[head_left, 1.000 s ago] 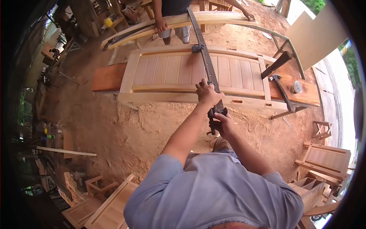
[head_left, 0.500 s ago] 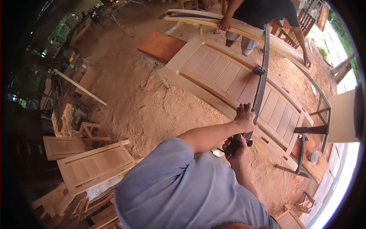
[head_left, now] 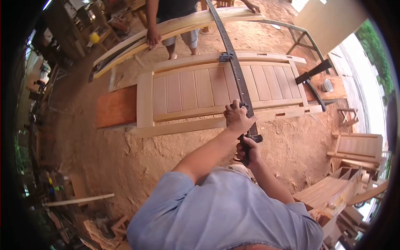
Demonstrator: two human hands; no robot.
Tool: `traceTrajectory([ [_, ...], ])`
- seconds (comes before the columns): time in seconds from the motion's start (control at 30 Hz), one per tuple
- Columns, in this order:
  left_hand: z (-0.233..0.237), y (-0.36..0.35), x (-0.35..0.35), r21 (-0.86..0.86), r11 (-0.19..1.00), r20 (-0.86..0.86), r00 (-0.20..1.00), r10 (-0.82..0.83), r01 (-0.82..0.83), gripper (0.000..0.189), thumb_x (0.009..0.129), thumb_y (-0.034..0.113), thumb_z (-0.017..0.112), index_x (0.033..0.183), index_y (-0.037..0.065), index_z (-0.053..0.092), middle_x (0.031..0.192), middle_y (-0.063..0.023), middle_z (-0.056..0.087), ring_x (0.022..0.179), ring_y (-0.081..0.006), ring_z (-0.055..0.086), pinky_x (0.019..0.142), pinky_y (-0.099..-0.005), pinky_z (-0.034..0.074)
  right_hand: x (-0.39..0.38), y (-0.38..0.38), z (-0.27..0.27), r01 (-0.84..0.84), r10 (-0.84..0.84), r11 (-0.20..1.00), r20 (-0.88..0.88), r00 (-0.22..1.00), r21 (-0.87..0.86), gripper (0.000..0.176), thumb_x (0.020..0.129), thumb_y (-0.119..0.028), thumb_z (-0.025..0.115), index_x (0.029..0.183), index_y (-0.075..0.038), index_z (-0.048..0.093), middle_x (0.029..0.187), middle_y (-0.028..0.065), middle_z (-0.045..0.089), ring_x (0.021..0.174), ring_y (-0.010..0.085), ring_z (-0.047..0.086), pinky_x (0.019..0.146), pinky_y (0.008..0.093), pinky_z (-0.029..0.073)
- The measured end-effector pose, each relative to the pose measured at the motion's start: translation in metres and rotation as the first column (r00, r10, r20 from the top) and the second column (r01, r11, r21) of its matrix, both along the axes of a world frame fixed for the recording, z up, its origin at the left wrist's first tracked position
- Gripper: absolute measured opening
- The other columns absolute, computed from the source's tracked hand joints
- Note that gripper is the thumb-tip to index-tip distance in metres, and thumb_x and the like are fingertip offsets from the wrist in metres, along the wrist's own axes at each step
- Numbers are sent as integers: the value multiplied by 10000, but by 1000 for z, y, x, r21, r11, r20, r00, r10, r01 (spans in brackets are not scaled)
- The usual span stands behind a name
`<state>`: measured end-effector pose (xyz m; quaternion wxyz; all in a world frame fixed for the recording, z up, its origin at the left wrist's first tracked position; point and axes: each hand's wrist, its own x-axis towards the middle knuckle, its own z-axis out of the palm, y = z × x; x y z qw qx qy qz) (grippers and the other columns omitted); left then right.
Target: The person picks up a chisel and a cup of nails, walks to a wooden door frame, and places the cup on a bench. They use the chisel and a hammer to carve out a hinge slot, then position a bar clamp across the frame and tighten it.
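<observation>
A long dark metal bar clamp [head_left: 236, 68] lies across the panelled wooden door [head_left: 193, 89]. My left hand [head_left: 240, 119] is closed around the clamp's bar near the door's close edge. Just below it, my right hand [head_left: 249, 152] grips the clamp's end, where the screw and handle are partly hidden by the fingers. A sliding jaw [head_left: 225, 57] on the bar sits at the door's far edge. The door's close rail [head_left: 183, 127] stands slightly apart from the panels toward the left, showing a narrow gap.
Across the door, a person [head_left: 175, 12] has both hands on long curved wooden pieces [head_left: 183, 26]. A second dark clamp [head_left: 311, 74] sits at the door's right end, near a white tub [head_left: 326, 86]. An orange-brown board [head_left: 116, 106] supports the left end. Wooden frames [head_left: 358, 146] stand at right.
The view has turned, so the door now lies nearly level across the picture. Both my hands stay on the bar clamp. The other person still has hands on the curved pieces.
</observation>
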<state>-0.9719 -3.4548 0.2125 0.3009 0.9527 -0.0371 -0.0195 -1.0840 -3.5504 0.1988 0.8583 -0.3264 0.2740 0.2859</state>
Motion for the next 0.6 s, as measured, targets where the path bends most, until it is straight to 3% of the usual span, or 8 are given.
traceTrajectory([
  [0.3, -6, 66, 6, -19, 986, 82, 984, -161, 163, 630, 689, 527, 739, 895, -64, 665, 1247, -131, 434, 1124, -372, 387, 949, -488, 394, -8, 90, -7, 156, -155, 984, -13, 988, 86, 202, 874, -297, 608, 972, -122, 586, 662, 23, 551, 491, 125, 477, 445, 280, 376],
  [0.43, -10, 83, 10, -31, 982, 137, 974, -178, 184, 600, 665, 486, 757, 875, -67, 654, 1220, -146, 459, 1133, -383, 388, 944, -466, 412, -2, 107, -16, 65, -65, 993, -11, 998, 95, 249, 887, -309, 618, 1020, -101, 590, 712, 70, 606, 548, 211, 574, 505, 345, 476],
  [0.53, -9, 98, 13, -17, 977, 135, 969, -209, 213, 588, 643, 470, 774, 847, -64, 639, 1202, -150, 473, 1127, -374, 398, 951, -457, 409, 4, 113, -16, -106, 87, 961, 85, 993, 255, 330, 908, -319, 607, 1130, -87, 533, 780, 90, 616, 674, 225, 599, 651, 375, 496],
  [0.6, -11, 107, 16, -3, 975, 156, 963, -220, 223, 577, 625, 453, 794, 831, -60, 631, 1176, -152, 487, 1116, -359, 417, 953, -450, 412, 5, 120, -16, -98, 74, 935, 83, 994, 341, 313, 916, -319, 600, 1138, -102, 556, 784, 73, 609, 689, 209, 588, 699, 377, 484],
])
